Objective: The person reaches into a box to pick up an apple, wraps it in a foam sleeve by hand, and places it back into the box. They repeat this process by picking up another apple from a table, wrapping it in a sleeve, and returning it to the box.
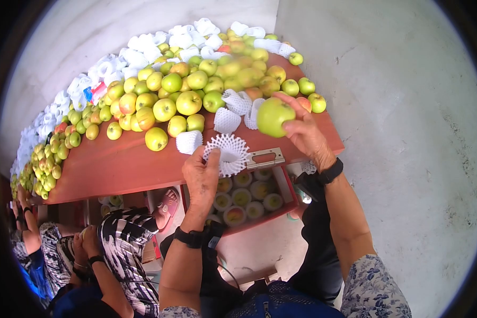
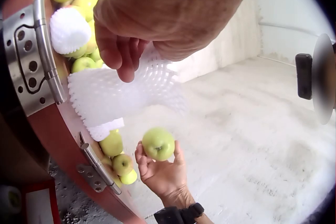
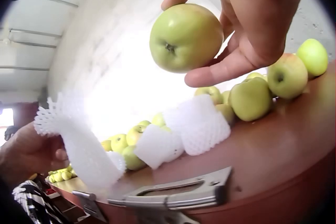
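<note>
A green apple (image 1: 276,117) is gripped by the right hand (image 1: 307,135), above the table's near right edge; in the right wrist view the thumb and fingers hold the apple (image 3: 186,38) by its sides. The left hand (image 1: 201,177) pinches a white foam net sleeve (image 1: 229,155), its frilled mouth spread open. From the left wrist view, the sleeve (image 2: 126,92) hangs below the curled fingers, apart from the apple (image 2: 158,143). Loose foam sleeves (image 1: 227,121) lie just behind the hands.
Many apples (image 1: 188,103) and a heap of white sleeves (image 1: 143,47) cover the back of the red-brown table (image 1: 116,164). Below its edge, a box (image 1: 289,192) holds sleeved apples. A metal latch (image 1: 265,157) sits at the edge. Another person (image 1: 124,244) sits at left; a wall rises at right.
</note>
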`<act>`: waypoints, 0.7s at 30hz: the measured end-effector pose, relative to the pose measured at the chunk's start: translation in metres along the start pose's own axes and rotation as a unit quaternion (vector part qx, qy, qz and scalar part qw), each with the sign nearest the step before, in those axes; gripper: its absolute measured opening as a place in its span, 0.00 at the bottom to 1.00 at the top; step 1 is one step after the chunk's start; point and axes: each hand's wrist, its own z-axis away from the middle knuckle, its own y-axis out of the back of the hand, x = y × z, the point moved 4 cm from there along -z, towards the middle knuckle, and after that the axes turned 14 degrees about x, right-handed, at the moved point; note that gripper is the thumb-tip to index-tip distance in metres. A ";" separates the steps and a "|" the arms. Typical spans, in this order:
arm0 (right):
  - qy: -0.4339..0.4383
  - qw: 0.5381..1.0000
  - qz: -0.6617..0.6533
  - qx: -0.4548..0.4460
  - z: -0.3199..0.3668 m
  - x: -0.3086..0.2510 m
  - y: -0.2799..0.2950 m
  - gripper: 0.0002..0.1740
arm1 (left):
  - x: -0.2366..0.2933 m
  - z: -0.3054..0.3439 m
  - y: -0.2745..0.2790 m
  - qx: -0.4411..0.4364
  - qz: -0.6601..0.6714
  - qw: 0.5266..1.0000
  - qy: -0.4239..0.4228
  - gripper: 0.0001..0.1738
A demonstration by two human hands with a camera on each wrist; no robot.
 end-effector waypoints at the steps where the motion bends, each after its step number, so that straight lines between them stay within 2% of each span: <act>1: -0.002 1.000 -0.001 -0.003 0.003 0.001 -0.011 0.39 | -0.001 0.000 -0.001 -0.008 -0.032 0.999 -0.016 0.12; 4: -0.005 0.993 0.094 -0.076 0.017 0.001 -0.055 0.41 | -0.002 0.001 -0.003 -0.022 -0.060 0.998 -0.009 0.12; 5: -0.006 0.993 0.093 -0.078 0.021 0.003 -0.065 0.41 | -0.001 0.002 -0.004 -0.031 -0.061 0.997 -0.018 0.11; 7: -0.027 0.990 0.102 -0.091 0.028 0.011 -0.079 0.48 | 0.008 0.005 -0.004 -0.041 -0.040 0.998 0.002 0.09; 9: -0.013 0.990 0.091 -0.103 0.026 0.019 -0.085 0.46 | 0.008 0.003 -0.002 -0.051 -0.018 0.998 0.023 0.08; 11: 0.074 0.968 0.208 -0.119 0.024 0.023 -0.086 0.46 | 0.002 0.000 -0.001 -0.092 -0.012 0.995 0.032 0.10; 12: 0.073 0.968 0.207 -0.119 0.024 0.024 -0.086 0.46 | 0.005 0.000 -0.001 -0.091 -0.013 0.995 0.032 0.10; 14: 0.049 0.977 0.175 -0.112 0.024 0.024 -0.084 0.45 | 0.007 0.002 -0.001 -0.110 0.022 0.981 0.156 0.11; 21: 0.011 0.986 0.132 -0.097 0.020 0.034 -0.081 0.45 | -0.014 0.000 -0.009 -0.116 0.193 0.952 0.208 0.12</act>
